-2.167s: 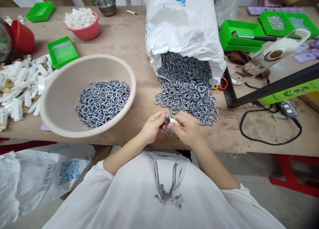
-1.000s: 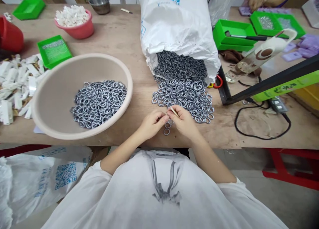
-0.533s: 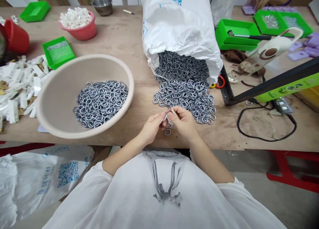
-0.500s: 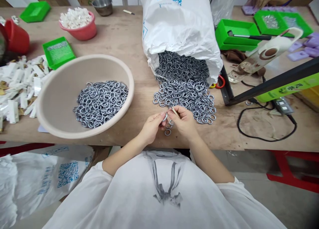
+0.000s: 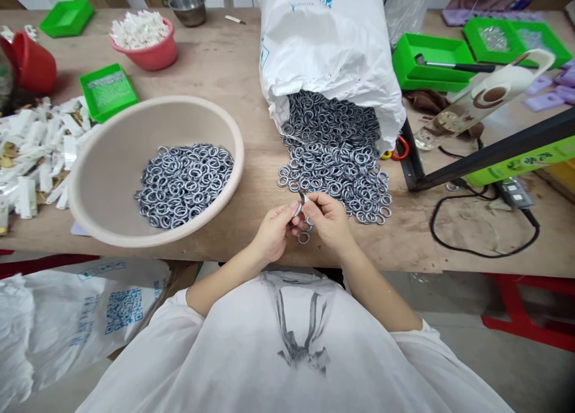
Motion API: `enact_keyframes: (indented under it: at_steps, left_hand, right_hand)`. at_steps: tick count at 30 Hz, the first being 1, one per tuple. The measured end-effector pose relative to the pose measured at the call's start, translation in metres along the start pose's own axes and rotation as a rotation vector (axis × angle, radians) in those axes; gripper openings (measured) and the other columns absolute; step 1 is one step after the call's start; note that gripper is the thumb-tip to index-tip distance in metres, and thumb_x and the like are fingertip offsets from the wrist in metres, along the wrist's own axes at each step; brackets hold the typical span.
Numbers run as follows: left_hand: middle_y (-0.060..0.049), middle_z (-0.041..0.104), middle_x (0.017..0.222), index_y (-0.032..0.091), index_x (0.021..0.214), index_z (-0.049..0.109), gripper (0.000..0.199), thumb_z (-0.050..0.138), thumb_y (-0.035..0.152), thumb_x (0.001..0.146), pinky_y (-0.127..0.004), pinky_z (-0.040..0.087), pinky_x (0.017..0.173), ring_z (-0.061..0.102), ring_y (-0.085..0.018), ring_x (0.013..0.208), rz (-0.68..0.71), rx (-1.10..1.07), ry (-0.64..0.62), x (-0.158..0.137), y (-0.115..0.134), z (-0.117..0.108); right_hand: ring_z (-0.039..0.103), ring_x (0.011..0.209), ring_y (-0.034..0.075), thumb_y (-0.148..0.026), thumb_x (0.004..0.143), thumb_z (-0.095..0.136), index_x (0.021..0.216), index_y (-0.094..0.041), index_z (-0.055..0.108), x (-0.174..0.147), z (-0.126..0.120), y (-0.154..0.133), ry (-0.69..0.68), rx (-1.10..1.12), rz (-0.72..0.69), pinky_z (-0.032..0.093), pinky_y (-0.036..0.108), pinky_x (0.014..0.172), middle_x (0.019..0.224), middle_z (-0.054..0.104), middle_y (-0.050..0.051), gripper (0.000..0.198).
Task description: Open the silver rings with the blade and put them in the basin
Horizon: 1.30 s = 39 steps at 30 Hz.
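Note:
Close to the table's front edge, my left hand [image 5: 274,230] pinches a grey ring [image 5: 297,209] between thumb and fingers. My right hand [image 5: 330,220] meets it from the other side, closed on a small thin blade-like tool [image 5: 302,195] whose dark tip shows above the ring; its exact kind is unclear. A few loose rings [image 5: 304,238] lie under the hands. Just beyond, a heap of the same rings [image 5: 335,167] spills from the mouth of a white sack [image 5: 330,54]. On the left, a wide beige basin [image 5: 85,179] holds many more rings.
White plastic pieces [image 5: 27,161] are piled at the far left, near a green tray [image 5: 110,93] and a pink bowl [image 5: 153,57]. To the right stand a black metal frame [image 5: 494,155], a cable [image 5: 433,221] and a clear bottle [image 5: 476,105]. Another person's hands show at top right.
The tool in my right hand has turned: its pale length over the fingers is gone from sight and a dark tip now points up by the ring. My left hand keeps its hold.

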<state>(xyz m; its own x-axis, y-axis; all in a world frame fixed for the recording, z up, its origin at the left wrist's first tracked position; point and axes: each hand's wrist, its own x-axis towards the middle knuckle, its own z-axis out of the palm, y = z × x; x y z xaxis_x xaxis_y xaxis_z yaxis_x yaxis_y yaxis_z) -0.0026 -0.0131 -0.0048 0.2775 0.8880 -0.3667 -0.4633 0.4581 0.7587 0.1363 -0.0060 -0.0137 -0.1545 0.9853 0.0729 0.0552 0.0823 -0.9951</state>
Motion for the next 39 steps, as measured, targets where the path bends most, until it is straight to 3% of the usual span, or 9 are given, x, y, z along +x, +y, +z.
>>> enact_keyframes:
  at_steps: [3, 6, 19, 21, 26, 29, 31, 34, 39]
  left_hand:
    - [0.003, 0.048, 0.057, 0.016, 0.058, 0.046, 0.054, 0.079, 0.057, 0.068, -0.019, 0.036, 0.048, 0.041, -0.005, 0.05, -0.002, -0.055, 0.023, 0.0, 0.001, 0.001]
    - [0.004, 0.048, 0.057, 0.016, 0.06, 0.047, 0.053, 0.082, 0.056, 0.065, -0.018, 0.034, 0.047, 0.042, -0.005, 0.05, 0.012, -0.079, 0.076, 0.001, 0.001, 0.002]
    - [0.005, 0.046, 0.058, 0.016, 0.063, 0.05, 0.054, 0.083, 0.058, 0.062, -0.017, 0.031, 0.047, 0.04, -0.005, 0.051, 0.013, -0.057, 0.106, -0.001, 0.0, 0.005]
    - [0.005, 0.045, 0.057, 0.016, 0.061, 0.049, 0.052, 0.082, 0.056, 0.066, -0.017, 0.032, 0.048, 0.04, -0.005, 0.051, 0.021, -0.04, 0.066, -0.004, -0.002, 0.005]
    - [0.001, 0.05, 0.059, 0.015, 0.056, 0.05, 0.049, 0.07, 0.051, 0.082, -0.02, 0.04, 0.056, 0.046, -0.007, 0.056, 0.05, 0.019, -0.172, -0.011, -0.002, 0.0]
    - [-0.001, 0.058, 0.069, 0.014, 0.066, 0.061, 0.041, 0.077, 0.049, 0.077, -0.02, 0.046, 0.06, 0.053, -0.008, 0.06, 0.106, -0.01, -0.098, -0.006, 0.003, -0.013]
    - [-0.001, 0.063, 0.074, 0.014, 0.084, 0.069, 0.034, 0.082, 0.044, 0.074, -0.019, 0.048, 0.062, 0.056, -0.008, 0.062, 0.112, -0.02, -0.048, -0.002, 0.007, -0.026]
    - [0.0, 0.065, 0.074, 0.016, 0.105, 0.07, 0.036, 0.08, 0.032, 0.075, -0.019, 0.052, 0.064, 0.059, -0.008, 0.062, 0.073, -0.043, 0.006, 0.002, 0.01, -0.043]
    - [-0.005, 0.067, 0.082, 0.011, 0.084, 0.066, 0.02, 0.071, 0.029, 0.076, -0.023, 0.054, 0.053, 0.062, -0.01, 0.06, -0.042, -0.07, 0.09, 0.006, 0.01, -0.052]
  right_hand:
    - [0.056, 0.067, 0.016, -0.057, 0.094, 0.053, 0.08, -0.022, 0.065, -0.006, -0.003, -0.004, 0.069, -0.346, -0.208, 0.042, 0.031, 0.063, 0.071, 0.064, 0.003, 0.039]
    - [0.055, 0.069, 0.017, -0.053, 0.096, 0.051, 0.075, -0.022, 0.065, -0.013, -0.003, -0.007, 0.041, -0.602, -0.301, 0.039, 0.031, 0.064, 0.07, 0.062, 0.004, 0.04]
    - [0.05, 0.062, 0.014, -0.051, 0.097, 0.05, 0.068, -0.021, 0.058, -0.015, -0.002, -0.004, 0.045, -0.707, -0.361, 0.033, 0.029, 0.06, 0.063, 0.057, 0.001, 0.042]
    - [0.049, 0.06, 0.013, -0.051, 0.096, 0.051, 0.065, -0.021, 0.056, -0.012, -0.006, -0.001, 0.075, -0.66, -0.334, 0.033, 0.028, 0.059, 0.061, 0.056, 0.0, 0.044]
    - [0.049, 0.057, 0.013, -0.055, 0.096, 0.049, 0.069, -0.02, 0.058, 0.001, -0.027, 0.012, 0.295, -0.548, -0.11, 0.034, 0.027, 0.057, 0.059, 0.055, -0.002, 0.045]
    - [0.057, 0.068, 0.016, -0.053, 0.093, 0.056, 0.077, -0.02, 0.066, -0.002, -0.031, 0.017, 0.181, -0.686, -0.034, 0.037, 0.028, 0.064, 0.072, 0.064, 0.001, 0.038]
    - [0.061, 0.076, 0.019, -0.05, 0.088, 0.065, 0.089, -0.022, 0.072, -0.008, -0.029, 0.02, 0.068, -0.853, 0.038, 0.037, 0.029, 0.066, 0.084, 0.068, 0.003, 0.029]
    - [0.062, 0.079, 0.02, -0.044, 0.082, 0.073, 0.101, -0.024, 0.073, -0.014, -0.026, 0.027, -0.026, -1.017, 0.134, 0.035, 0.03, 0.065, 0.093, 0.068, 0.005, 0.028]
    - [0.06, 0.08, 0.02, -0.036, 0.077, 0.078, 0.086, -0.021, 0.069, -0.009, -0.031, 0.038, 0.026, -0.827, 0.184, 0.035, 0.029, 0.068, 0.088, 0.067, 0.003, 0.019]
